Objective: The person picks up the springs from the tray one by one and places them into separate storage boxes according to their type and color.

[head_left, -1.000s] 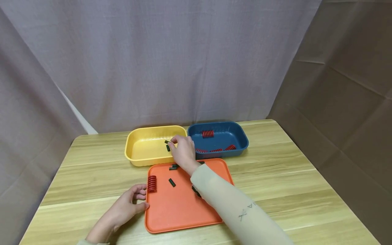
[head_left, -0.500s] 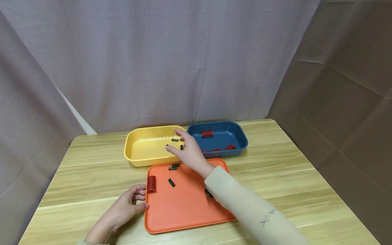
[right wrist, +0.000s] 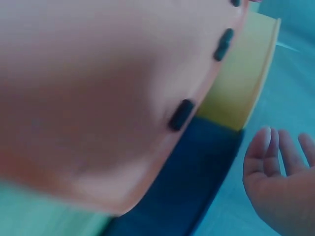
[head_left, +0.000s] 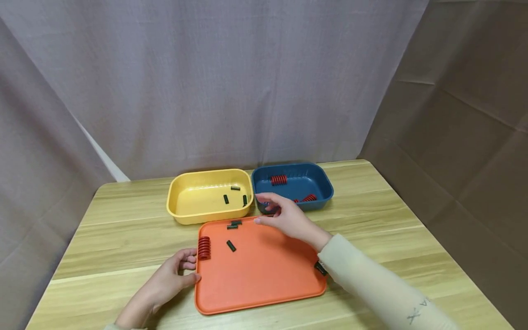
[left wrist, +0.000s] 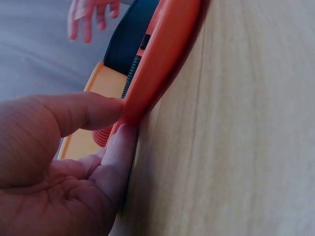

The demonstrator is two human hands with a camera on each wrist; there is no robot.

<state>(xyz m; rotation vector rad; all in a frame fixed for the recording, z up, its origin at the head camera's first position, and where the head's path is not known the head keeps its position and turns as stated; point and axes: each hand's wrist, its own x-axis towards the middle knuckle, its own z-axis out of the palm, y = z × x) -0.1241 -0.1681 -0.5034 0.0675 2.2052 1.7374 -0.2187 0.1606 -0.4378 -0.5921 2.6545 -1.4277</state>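
My left hand (head_left: 171,275) pinches the left rim of an orange tray (head_left: 264,284); in the left wrist view, thumb and fingers (left wrist: 123,142) meet at this rim. Beside it on the tray stands a thick red coil spring (head_left: 204,248). A small black spring (head_left: 231,246) lies farther in, with a pair of black springs (head_left: 233,224) near the far rim. My right hand (head_left: 288,220) hovers over the far right of the tray, fingers apart and holding nothing. Another black spring (right wrist: 181,114), hidden in the head view, shows near the rim in the right wrist view.
Behind the tray, a yellow bin (head_left: 177,201) holds three small black springs (head_left: 235,188). Touching its right side is a blue bin (head_left: 326,197) with red springs (head_left: 278,180), partly covered by the right hand. Grey curtain (head_left: 206,91) hangs behind the wooden table (head_left: 392,229).
The right hand has let go of a black spring in the yellow bin, where it now lies. That hand has moved right and back toward the tray. The left hand stays at the rim.
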